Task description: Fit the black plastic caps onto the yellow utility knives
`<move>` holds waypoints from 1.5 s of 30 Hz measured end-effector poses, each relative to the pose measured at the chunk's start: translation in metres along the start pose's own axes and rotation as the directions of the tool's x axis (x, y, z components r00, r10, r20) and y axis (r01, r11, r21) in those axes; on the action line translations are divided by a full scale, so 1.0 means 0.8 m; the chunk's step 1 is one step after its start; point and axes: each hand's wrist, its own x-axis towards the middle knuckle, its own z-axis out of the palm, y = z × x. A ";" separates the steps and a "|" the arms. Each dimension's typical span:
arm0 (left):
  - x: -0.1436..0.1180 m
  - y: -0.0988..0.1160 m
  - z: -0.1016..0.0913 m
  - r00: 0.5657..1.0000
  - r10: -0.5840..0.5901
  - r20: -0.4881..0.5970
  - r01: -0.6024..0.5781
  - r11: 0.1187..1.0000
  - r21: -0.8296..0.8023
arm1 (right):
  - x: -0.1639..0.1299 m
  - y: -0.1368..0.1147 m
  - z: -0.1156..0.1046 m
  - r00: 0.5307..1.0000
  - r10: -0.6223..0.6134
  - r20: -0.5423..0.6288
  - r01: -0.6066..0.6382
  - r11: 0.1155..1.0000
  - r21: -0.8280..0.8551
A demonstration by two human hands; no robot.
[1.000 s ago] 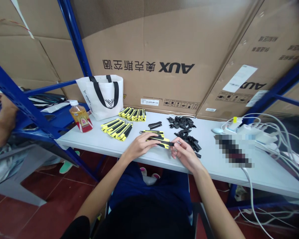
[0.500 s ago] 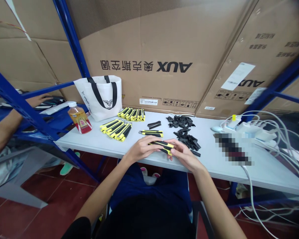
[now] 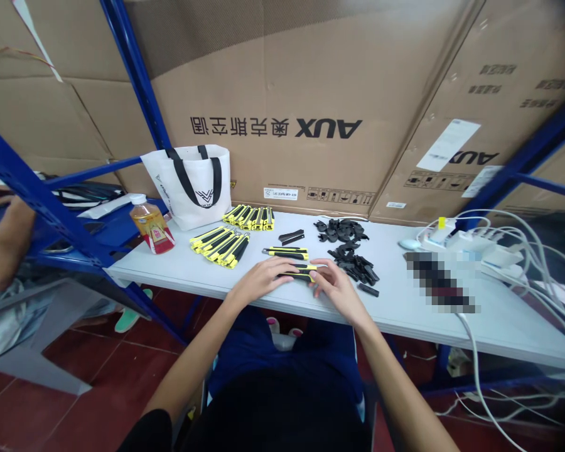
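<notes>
My left hand [image 3: 262,279] and my right hand [image 3: 332,287] both grip one yellow and black utility knife [image 3: 302,272] just above the white table [image 3: 179,270], near its front edge. My left fingers wrap its left end and my right fingers pinch its right end. Another such knife [image 3: 286,252] lies flat just behind. Two groups of the same knives lie further left, the nearer group [image 3: 220,243] ahead of the back group [image 3: 251,216]. Small black plastic parts lie in a pile [image 3: 353,262] to the right of my hands, with a second pile [image 3: 339,230] behind it.
A white tote bag [image 3: 192,183] and a bottle of amber drink [image 3: 151,223] stand at the table's left. White cables and a power strip [image 3: 475,242] cover the right end. Large cardboard boxes [image 3: 311,100] wall the back. Another person's arm [image 3: 2,242] shows at far left behind a blue rack [image 3: 51,213].
My hands have drawn together on the knife and shifted slightly back over the table. The other person's arm at the left has moved.
</notes>
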 end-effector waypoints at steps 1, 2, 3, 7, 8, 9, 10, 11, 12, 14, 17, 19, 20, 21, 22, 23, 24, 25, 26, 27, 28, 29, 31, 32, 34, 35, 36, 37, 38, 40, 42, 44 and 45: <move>-0.002 -0.004 -0.001 1.000 -0.012 0.009 0.012 1.000 0.020 | 0.001 0.001 0.002 0.999 -0.019 -0.033 0.017 0.998 -0.054; -0.004 -0.009 -0.003 1.000 -0.023 0.012 0.023 0.999 0.046 | 0.001 0.001 0.003 0.997 -0.035 -0.066 0.028 0.994 -0.103; -0.005 -0.013 -0.003 0.999 -0.035 0.012 0.034 0.997 0.072 | 0.001 0.000 0.004 0.994 -0.046 -0.099 0.032 0.989 -0.145; -0.003 -0.021 -0.001 0.997 -0.078 0.019 0.075 0.989 0.125 | 0.000 -0.002 -0.001 0.980 -0.070 -0.187 0.027 0.975 -0.221; -0.001 -0.022 0.000 0.996 -0.083 0.027 0.079 0.989 0.124 | -0.001 -0.003 -0.004 0.978 -0.075 -0.193 0.030 0.973 -0.227; 0.001 -0.022 0.000 0.995 -0.086 0.040 0.081 0.989 0.121 | -0.001 -0.003 -0.007 0.978 -0.085 -0.192 0.037 0.970 -0.238; 0.005 -0.023 0.000 0.995 -0.086 0.053 0.079 0.990 0.119 | -0.002 -0.002 -0.011 0.978 -0.097 -0.187 0.047 0.966 -0.256; 0.009 -0.023 -0.002 0.994 -0.086 0.066 0.077 0.990 0.120 | -0.002 -0.002 -0.015 0.977 -0.110 -0.180 0.057 0.959 -0.278; 0.013 -0.025 -0.005 0.993 -0.090 0.078 0.080 0.989 0.124 | -0.002 -0.001 -0.019 0.978 -0.121 -0.171 0.065 0.951 -0.301; 0.023 -0.030 -0.014 0.989 -0.121 0.089 0.108 0.984 0.141 | -0.002 0.002 -0.027 0.982 -0.126 -0.138 0.073 0.939 -0.337; 0.038 -0.039 -0.029 0.968 -0.202 0.147 0.181 0.973 0.145 | 0.000 0.006 -0.035 0.991 -0.117 -0.069 0.080 0.913 -0.399; 0.044 -0.040 -0.034 0.954 -0.216 0.207 0.196 0.974 0.112 | 0.001 0.008 -0.038 0.990 -0.140 -0.024 0.112 0.872 -0.476; 0.045 -0.038 -0.033 0.952 -0.207 0.225 0.191 0.977 0.089 | 0.001 0.010 -0.040 0.986 -0.168 -0.011 0.137 0.841 -0.523; 0.045 -0.033 -0.031 0.954 -0.193 0.229 0.182 0.981 0.068 | 0.001 0.011 -0.041 0.979 -0.202 -0.005 0.163 0.802 -0.575; 0.043 -0.027 -0.028 0.958 -0.178 0.223 0.171 0.984 0.053 | 0.001 0.013 -0.043 0.971 -0.239 -0.002 0.184 0.753 -0.632; 0.039 -0.021 -0.024 0.963 -0.166 0.212 0.160 0.986 0.044 | 0.000 0.015 -0.045 0.962 -0.273 0.001 0.198 0.697 -0.689; 0.035 -0.014 -0.020 0.967 -0.159 0.201 0.153 0.987 0.041 | 0.000 0.018 -0.047 0.954 -0.299 0.006 0.205 0.639 -0.741; 0.029 -0.009 -0.016 0.970 -0.158 0.187 0.153 0.987 0.043 | 0.000 0.020 -0.049 0.949 -0.316 0.016 0.207 0.583 -0.785; 0.023 -0.006 -0.013 0.972 -0.166 0.168 0.160 0.986 0.049 | 0.000 0.022 -0.050 0.946 -0.324 0.031 0.210 0.534 -0.819; 0.016 -0.005 -0.011 0.973 -0.183 0.138 0.177 0.983 0.055 | 0.000 0.024 -0.051 0.944 -0.325 0.049 0.213 0.491 -0.844; 0.008 -0.007 -0.010 0.974 -0.207 0.097 0.201 0.978 0.061 | 0.001 0.026 -0.050 0.944 -0.323 0.068 0.218 0.454 -0.864; 0.000 -0.012 -0.010 0.972 -0.231 0.054 0.227 0.972 0.067 | 0.001 0.027 -0.049 0.944 -0.320 0.084 0.221 0.420 -0.880; -0.016 -0.029 -0.011 0.963 -0.267 -0.019 0.268 0.959 0.091 | 0.003 0.029 -0.047 0.944 -0.313 0.105 0.221 0.365 -0.904; -0.023 -0.039 -0.013 0.961 -0.274 -0.030 0.275 0.954 0.115 | 0.003 0.030 -0.046 0.944 -0.313 0.108 0.220 0.348 -0.911; -0.035 -0.056 -0.014 0.955 -0.294 -0.030 0.294 0.938 0.181 | 0.003 0.031 -0.043 0.940 -0.325 0.101 0.215 0.336 -0.917; -0.038 -0.063 -0.013 0.952 -0.306 -0.026 0.304 0.928 0.213 | 0.002 0.032 -0.043 0.939 -0.331 0.095 0.212 0.337 -0.917; -0.040 -0.067 -0.013 0.948 -0.316 -0.025 0.313 0.919 0.239 | 0.002 0.032 -0.042 0.938 -0.334 0.089 0.208 0.341 -0.917; -0.041 -0.069 -0.011 0.947 -0.321 -0.027 0.317 0.913 0.259 | 0.001 0.032 -0.042 0.938 -0.336 0.083 0.205 0.345 -0.916; -0.041 -0.070 -0.010 0.947 -0.320 -0.030 0.315 0.909 0.273 | 0.001 0.032 -0.042 0.938 -0.337 0.079 0.202 0.348 -0.915; -0.038 -0.068 -0.007 0.950 -0.309 -0.036 0.305 0.906 0.293 | 0.001 0.031 -0.042 0.938 -0.338 0.079 0.203 0.349 -0.915; -0.034 -0.066 -0.003 0.949 -0.314 -0.037 0.309 0.897 0.317 | 0.001 0.029 -0.042 0.936 -0.343 0.083 0.208 0.347 -0.915; -0.030 -0.065 0.000 0.939 -0.341 -0.046 0.336 0.878 0.341 | 0.001 0.028 -0.042 0.935 -0.344 0.087 0.212 0.345 -0.914; -0.029 -0.065 0.002 0.933 -0.354 -0.056 0.351 0.869 0.349 | 0.001 0.027 -0.042 0.935 -0.343 0.088 0.212 0.345 -0.914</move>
